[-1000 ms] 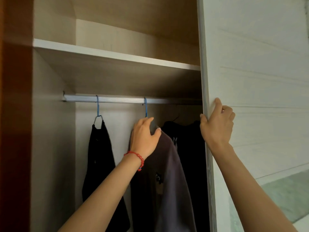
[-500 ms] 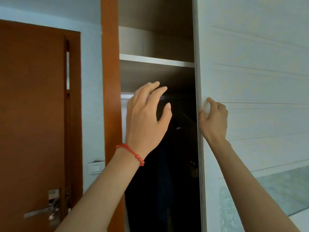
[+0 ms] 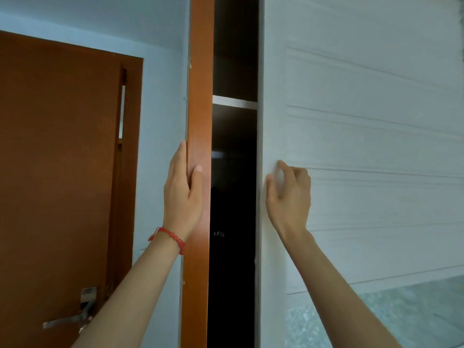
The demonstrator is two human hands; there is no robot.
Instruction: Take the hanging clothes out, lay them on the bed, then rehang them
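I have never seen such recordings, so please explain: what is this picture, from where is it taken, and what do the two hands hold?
There is no machine here: a person wears a camera on the head, looking forward at their own arms. The left hand, with a red bracelet, grips the orange wardrobe frame. The right hand rests curled on the white sliding door, near its edge. Between them a narrow gap shows a shelf and dark clothes. A brown room door stands at the left. No bed is visible.
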